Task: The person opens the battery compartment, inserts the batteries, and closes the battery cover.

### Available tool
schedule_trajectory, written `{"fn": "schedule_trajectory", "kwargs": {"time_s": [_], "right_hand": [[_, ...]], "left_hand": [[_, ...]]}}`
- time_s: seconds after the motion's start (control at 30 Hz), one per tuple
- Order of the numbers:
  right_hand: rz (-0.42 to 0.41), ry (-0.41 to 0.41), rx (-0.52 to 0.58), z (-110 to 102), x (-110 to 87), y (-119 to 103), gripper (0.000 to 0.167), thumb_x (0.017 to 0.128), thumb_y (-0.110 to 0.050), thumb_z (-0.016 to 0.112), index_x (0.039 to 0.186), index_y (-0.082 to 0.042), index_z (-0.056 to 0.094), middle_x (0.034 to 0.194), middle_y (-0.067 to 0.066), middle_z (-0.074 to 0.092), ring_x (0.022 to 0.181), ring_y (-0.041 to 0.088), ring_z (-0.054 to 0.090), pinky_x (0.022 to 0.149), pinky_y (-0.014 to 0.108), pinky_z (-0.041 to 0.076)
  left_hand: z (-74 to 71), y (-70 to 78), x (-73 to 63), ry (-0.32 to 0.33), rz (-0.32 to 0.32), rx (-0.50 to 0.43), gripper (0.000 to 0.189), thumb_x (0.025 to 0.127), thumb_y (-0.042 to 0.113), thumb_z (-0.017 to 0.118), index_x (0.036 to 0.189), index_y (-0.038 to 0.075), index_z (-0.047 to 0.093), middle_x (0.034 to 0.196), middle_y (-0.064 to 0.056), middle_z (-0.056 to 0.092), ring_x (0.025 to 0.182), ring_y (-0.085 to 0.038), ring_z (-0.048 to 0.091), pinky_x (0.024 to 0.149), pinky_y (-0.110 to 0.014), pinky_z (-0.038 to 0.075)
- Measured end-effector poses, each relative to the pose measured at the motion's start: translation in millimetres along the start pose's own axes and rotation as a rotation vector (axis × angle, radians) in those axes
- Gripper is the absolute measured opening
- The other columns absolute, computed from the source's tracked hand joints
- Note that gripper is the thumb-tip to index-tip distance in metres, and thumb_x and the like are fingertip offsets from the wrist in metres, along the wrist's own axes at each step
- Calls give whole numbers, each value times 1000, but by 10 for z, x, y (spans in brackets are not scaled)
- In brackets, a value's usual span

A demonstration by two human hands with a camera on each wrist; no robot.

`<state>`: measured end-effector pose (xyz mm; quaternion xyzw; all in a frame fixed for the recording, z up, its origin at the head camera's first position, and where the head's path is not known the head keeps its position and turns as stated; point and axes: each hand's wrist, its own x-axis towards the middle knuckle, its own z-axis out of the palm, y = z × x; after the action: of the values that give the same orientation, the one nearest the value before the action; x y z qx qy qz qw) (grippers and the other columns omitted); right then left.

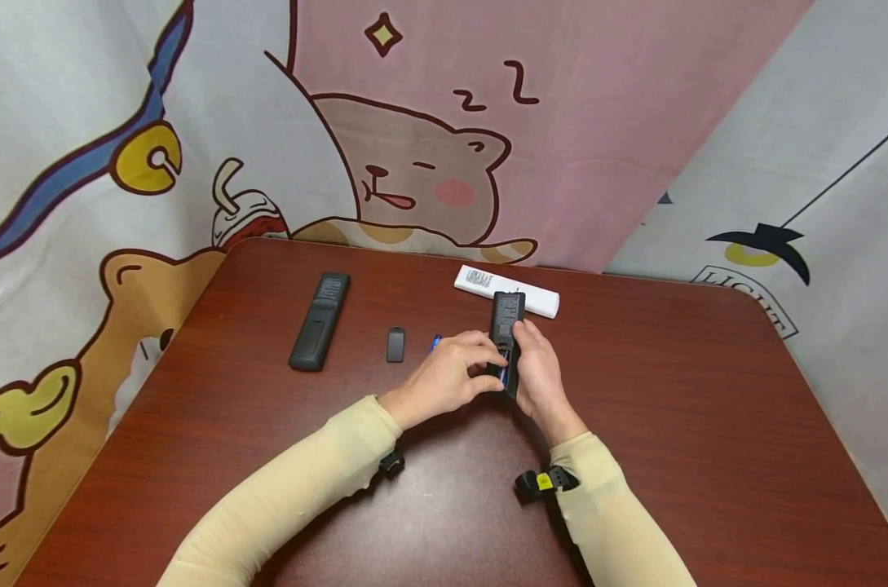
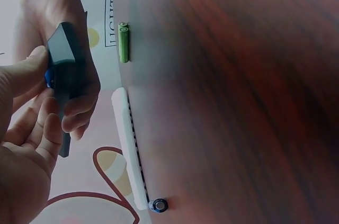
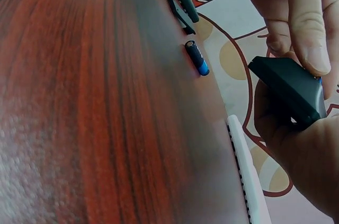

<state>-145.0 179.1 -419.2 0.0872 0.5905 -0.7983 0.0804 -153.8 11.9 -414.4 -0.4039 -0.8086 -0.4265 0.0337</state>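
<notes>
My right hand (image 1: 542, 375) grips a black remote control (image 1: 508, 314), back side up, tilted and raised over the table. Its battery compartment is uncovered, with a blue battery (image 1: 503, 375) showing inside. At that compartment, the thumb and fingertips of my left hand (image 1: 451, 367) pinch the blue battery. The left wrist view shows the left thumb on the remote's edge beside a bit of blue (image 2: 50, 78); most of the battery is hidden there. A second blue battery (image 3: 197, 58) lies on the table, partly covered by the left hand in the head view.
A small black battery cover (image 1: 395, 345) lies left of the hands, and another black remote (image 1: 320, 322) lies farther left. Behind the held remote is a white remote (image 1: 539, 300). Green batteries (image 2: 124, 44) rest on the table in the left wrist view. A printed curtain (image 1: 598, 122) hangs behind the table.
</notes>
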Motion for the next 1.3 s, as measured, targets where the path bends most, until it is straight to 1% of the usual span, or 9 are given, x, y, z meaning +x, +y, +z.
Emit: {"fn": "schedule_trajectory", "kwargs": {"time_s": [0.1,0.23,0.33,0.47,0.57,0.77,0.93,1.1,1.3], "right_hand": [[-7,-6,1,2,-4,1,47,115,-30,24,153,-4,34,114,14,56,89,16,62,72,30,57],[-14,-7,5,13,-15,-3,47,115,-30,25,152,-4,35,111,13,57,87,16,62,70,31,56],[-16,-6,12,24,-18,-2,46,115,-30,25,151,-4,36,107,12,57,85,17,62,69,31,56],[-19,-5,14,40,-17,3,46,114,-29,25,151,-4,36,106,12,56,87,17,61,71,31,56],[-25,-5,17,51,-22,1,45,115,-29,25,151,-5,36,107,11,55,89,16,60,73,30,55],[-50,-3,12,46,-19,14,45,115,-29,25,151,-4,36,106,9,55,90,14,58,75,31,53],[-79,1,-12,46,-18,24,45,115,-29,25,149,-3,37,102,8,55,86,14,57,71,30,52],[-82,7,-27,41,-26,21,44,115,-30,26,148,-4,39,100,8,54,84,15,57,68,29,52],[-89,2,-53,42,-38,18,44,115,-31,26,148,-5,40,99,9,55,83,17,58,65,29,53]], "left_hand": [[5,-5,1,10,0,-10,23,86,13,85,107,7,79,105,-1,69,94,-13,67,79,-27,56],[15,-17,3,30,4,-14,22,85,14,86,105,7,80,104,-1,69,91,-13,67,77,-22,54],[24,-27,3,47,-7,-22,23,83,14,87,104,7,80,102,-1,69,88,-12,65,74,-19,52],[33,-48,19,67,-22,-37,25,80,14,89,102,7,79,97,-3,69,82,-12,63,71,-18,50],[34,-57,42,67,-42,-46,26,78,13,91,100,7,78,93,-4,69,80,-12,63,70,-18,50],[25,-41,67,64,-92,-72,26,77,11,92,97,8,76,92,-2,68,79,-12,62,68,-19,50],[32,-28,81,68,-103,-78,25,76,11,92,96,7,76,91,-3,68,78,-12,62,67,-19,50],[41,-19,96,60,-123,-64,25,77,12,92,95,8,76,91,-2,68,78,-11,61,67,-19,49],[48,-7,118,51,-153,-44,26,74,13,93,91,8,74,89,-4,68,77,-12,61,67,-19,49]]}}
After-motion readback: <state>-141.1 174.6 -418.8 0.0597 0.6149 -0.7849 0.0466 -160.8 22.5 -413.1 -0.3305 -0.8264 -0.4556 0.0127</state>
